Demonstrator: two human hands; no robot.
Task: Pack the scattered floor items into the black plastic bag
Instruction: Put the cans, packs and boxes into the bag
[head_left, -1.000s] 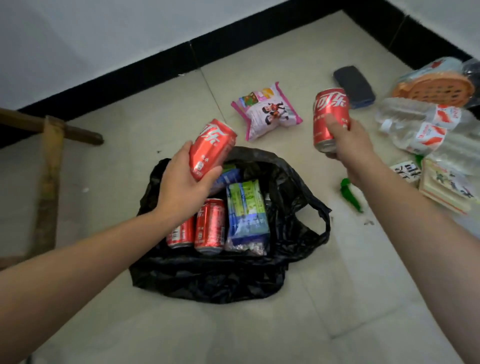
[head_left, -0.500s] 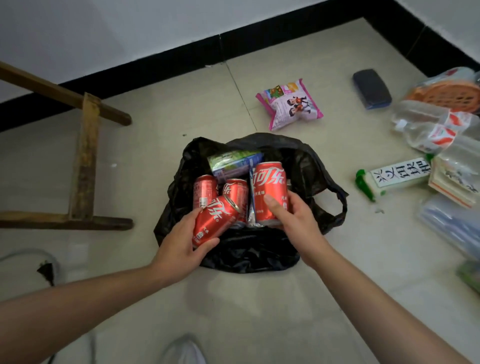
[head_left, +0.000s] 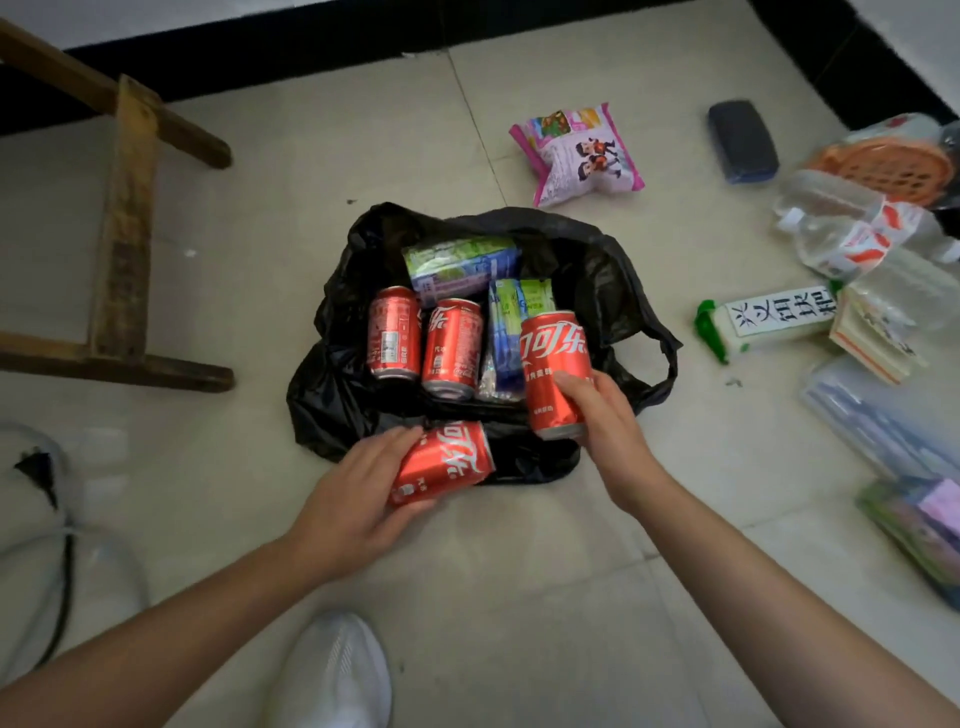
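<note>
The black plastic bag (head_left: 597, 270) lies open on the tiled floor. Inside it lie two red cola cans (head_left: 423, 340) and green-and-blue snack packs (head_left: 460, 267). My left hand (head_left: 353, 499) grips a red can (head_left: 444, 462) tilted on its side over the bag's near edge. My right hand (head_left: 605, 421) holds another red can (head_left: 556, 371) upright at the bag's right side, beside a blue pack. On the floor behind the bag lies a pink snack packet (head_left: 576, 153).
At the right lie a dark blue pouch (head_left: 743, 140), an orange basket in plastic (head_left: 883, 166), water bottles (head_left: 852, 231), a white-and-green box (head_left: 769, 322), booklets and clear packets. A wooden frame (head_left: 122, 223) stands left, a cable (head_left: 57, 545) near left, my white shoe (head_left: 337, 670) below.
Both hands came down from above the floor to the bag with their cans. The left can has since moved back to the bag's near edge; the right can stays at the right side.
</note>
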